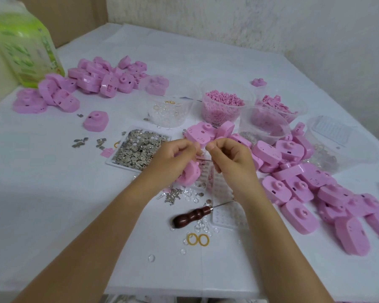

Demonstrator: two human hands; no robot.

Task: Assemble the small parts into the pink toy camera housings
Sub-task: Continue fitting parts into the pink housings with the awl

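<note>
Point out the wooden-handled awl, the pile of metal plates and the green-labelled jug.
wooden-handled awl (190,216): head view, on the dark handle's middle.
pile of metal plates (140,147): head view, on the pile's centre.
green-labelled jug (24,47): head view, on its green label.

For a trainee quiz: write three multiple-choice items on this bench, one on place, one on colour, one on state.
1. The wooden-handled awl lies: A in a tub; B on the table; C held in a fist.
2. The bits heaped in the round tub are: A yellow; B green; C pink.
3. The left hand: A grips a pink housing; B lies flat; C holds a bottle.
Key: B, it lies free there; C, the heap is pink; A, fingers curl round it.
</note>
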